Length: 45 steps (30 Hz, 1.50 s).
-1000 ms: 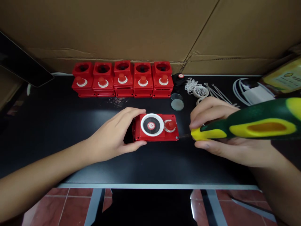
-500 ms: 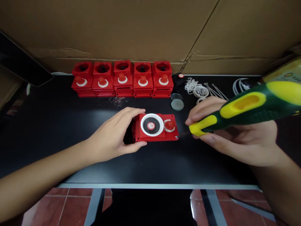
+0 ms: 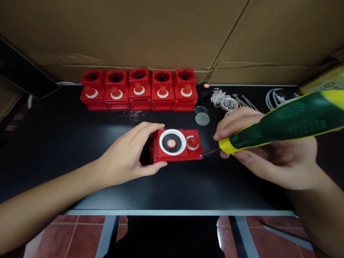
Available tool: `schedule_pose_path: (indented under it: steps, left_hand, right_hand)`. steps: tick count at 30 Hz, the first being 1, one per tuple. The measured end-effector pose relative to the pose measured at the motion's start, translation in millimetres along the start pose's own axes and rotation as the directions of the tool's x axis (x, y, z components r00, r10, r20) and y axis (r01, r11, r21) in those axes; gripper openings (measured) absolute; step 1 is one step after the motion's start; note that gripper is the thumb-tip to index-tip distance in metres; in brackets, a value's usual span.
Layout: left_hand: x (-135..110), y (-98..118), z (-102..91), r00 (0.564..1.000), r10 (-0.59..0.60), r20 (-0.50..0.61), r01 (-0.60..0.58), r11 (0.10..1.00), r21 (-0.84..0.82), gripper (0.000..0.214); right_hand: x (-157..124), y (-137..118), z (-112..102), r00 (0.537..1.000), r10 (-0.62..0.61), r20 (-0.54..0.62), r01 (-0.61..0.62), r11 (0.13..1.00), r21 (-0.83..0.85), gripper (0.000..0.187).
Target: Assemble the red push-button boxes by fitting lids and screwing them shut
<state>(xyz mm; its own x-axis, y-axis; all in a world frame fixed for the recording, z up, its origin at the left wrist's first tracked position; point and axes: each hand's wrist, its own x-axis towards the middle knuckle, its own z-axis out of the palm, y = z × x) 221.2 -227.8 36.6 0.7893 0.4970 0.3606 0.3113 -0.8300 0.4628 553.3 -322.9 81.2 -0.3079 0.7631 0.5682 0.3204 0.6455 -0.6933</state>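
From where I stand, the glossy red plastic box lies flat on the black worktop, right in front of the person. A white ring around a dark disc fills most of its top, with a round red button at three o'clock of that. At the box's four o'clock corner sits a small silver screw, and the thin shaft of a green-and-yellow screwdriver reaches to it.

The left hand comes in from between eight and nine o'clock, its fingers clamped over the box's end, thumb on the near edge, the others on the far edge. At three o'clock the right hand pinches the screwdriver near its yellow collar between fingers and thumb, the handle slanting up toward two o'clock.

Farther out, reddish crumbs lie scattered at ten o'clock, and five similar red boxes stand side by side at eleven. Toward half past one I see two clear round discs and a tangled white chain; at two, a white bowl of small metal pieces, thin metal rods and a coiled white cable.
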Motion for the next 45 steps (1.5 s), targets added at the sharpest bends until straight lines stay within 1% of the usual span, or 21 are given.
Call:
schedule_pose_path:
  steps: [4,7,9,13,15,18,20,23,25,27,29,31,34,36,38,41,43,45]
  left_hand:
    - [2,2,-4.1,0.998,0.002,0.057,-0.003,1.000,0.016,0.068]
    - [4,3,-5.8,0.998,0.007,0.060,-0.007,1.000,0.012,0.068]
    - [4,3,-6.2,0.998,0.005,0.064,-0.006,1.000,0.010,0.066]
    - [5,3,-5.9,0.998,0.008,0.066,-0.008,1.000,0.009,0.066]
    - [4,3,-5.5,0.998,0.005,0.064,-0.005,1.000,0.006,0.067]
    - [4,3,-5.2,0.998,-0.002,0.063,0.001,1.000,0.002,0.067]
    - [4,3,-5.5,0.998,-0.007,0.067,0.007,1.000,0.000,0.068]
    - [4,3,-6.3,0.997,-0.013,0.071,0.013,1.000,-0.006,0.068]
    - [4,4,-6.7,0.997,-0.014,0.071,0.015,1.000,-0.011,0.068]
    - [4,4,-6.8,0.997,-0.015,0.072,0.017,1.000,-0.019,0.068]
    - [4,4,-6.9,0.997,-0.015,0.073,0.016,1.000,-0.020,0.069]
    - [4,4,-7.0,0.997,-0.017,0.071,0.018,1.000,-0.016,0.069]
    - [4,4,-7.2,0.997,-0.020,0.076,0.021,1.000,-0.017,0.069]
    - [4,3,-6.9,0.997,-0.018,0.079,0.020,1.000,-0.019,0.069]
    - [4,3,-6.5,0.997,-0.019,0.078,0.020,1.000,-0.016,0.068]
    - [4,2,-5.5,0.997,-0.015,0.077,0.016,1.000,-0.006,0.068]
    - [3,2,-4.7,0.997,-0.015,0.072,0.016,1.000,-0.007,0.068]
    - [3,2,-3.6,0.998,-0.015,0.057,0.016,1.000,-0.014,0.068]
  right_hand:
    - [2,0,-1,1.000,0.010,0.023,-0.010,1.000,-0.004,0.033]
    - [2,1,-5,0.995,0.064,0.080,-0.060,0.997,-0.045,0.029]
    - [2,1,-7,0.989,0.110,0.094,-0.103,0.992,-0.073,0.026]
    - [3,0,-6,0.986,0.128,0.103,-0.121,0.990,-0.069,0.019]
    - [3,-2,-4,0.984,0.159,0.084,-0.158,0.987,-0.021,0.020]
    - [0,-5,-2,0.982,0.186,0.020,-0.187,0.981,0.046,0.027]
    - [-2,-4,-1,0.988,0.156,0.006,-0.156,0.986,0.051,0.032]
    - [-4,1,-1,0.997,0.078,0.021,-0.079,0.997,0.028,0.037]
    - [-4,5,-1,0.999,0.048,0.017,-0.048,0.999,-0.009,0.036]
    - [-2,7,-1,0.999,0.032,0.021,-0.030,0.998,-0.058,0.031]
    - [0,8,-2,0.998,0.033,0.047,-0.028,0.995,-0.101,0.025]
    - [1,7,-3,0.995,0.060,0.073,-0.051,0.991,-0.123,0.020]
    - [2,4,-4,0.993,0.105,0.062,-0.097,0.989,-0.112,0.019]
    - [2,1,-5,0.992,0.095,0.079,-0.088,0.992,-0.091,0.021]
    - [1,-1,-6,0.993,0.064,0.098,-0.057,0.995,-0.076,0.029]
    - [-2,-1,-4,0.998,0.000,0.068,0.004,0.998,-0.063,0.043]
    - [-5,2,-3,0.999,0.017,0.035,-0.015,0.998,-0.063,0.045]
    - [-8,4,-1,0.999,0.050,0.004,-0.049,0.997,-0.064,0.043]
